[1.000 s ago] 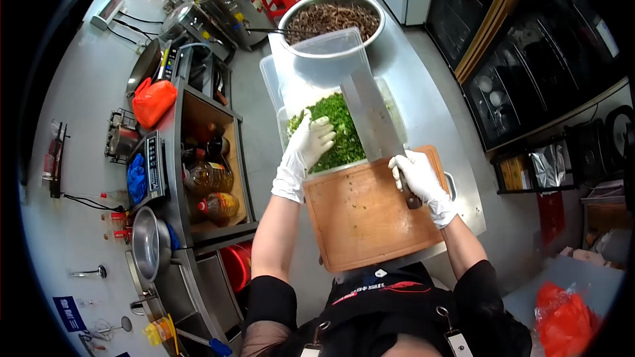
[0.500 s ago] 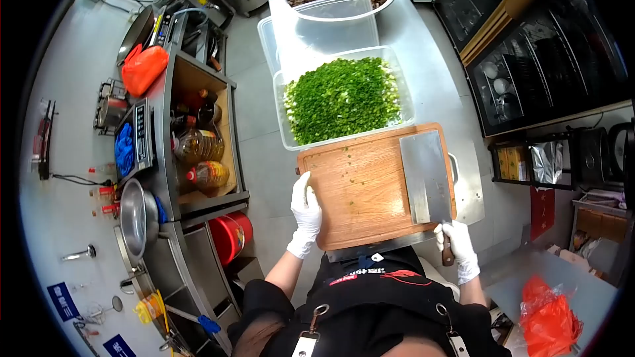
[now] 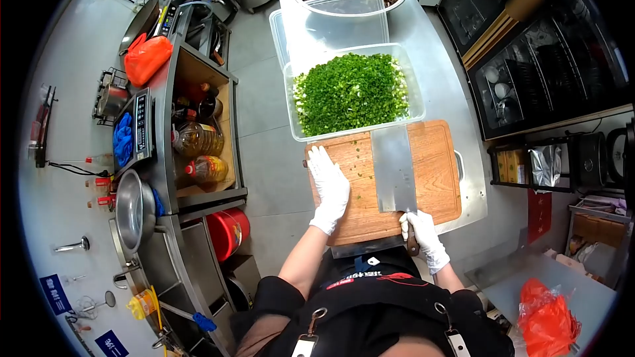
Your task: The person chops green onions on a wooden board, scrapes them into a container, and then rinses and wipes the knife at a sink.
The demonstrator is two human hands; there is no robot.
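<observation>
My right hand, in a white glove, is closed round the wooden handle of a cleaver. Its broad blade lies over the middle of a wooden cutting board, the far end close to the tub's near edge. My left hand, gloved too, rests flat on the board's left part, fingers stretched out and holding nothing. A few green bits are scattered on the wood between hand and blade. Just beyond the board stands a clear plastic tub heaped with chopped green onions.
Behind the tub lie a clear lid and a large metal bowl of brown strips. On the left, a shelf unit holds oil bottles, with a red bucket below. A glass-door cabinet stands right.
The cleaver has moved left from the board's right side to its middle. My left hand has gone from the board's left edge onto its surface, fingers flat.
</observation>
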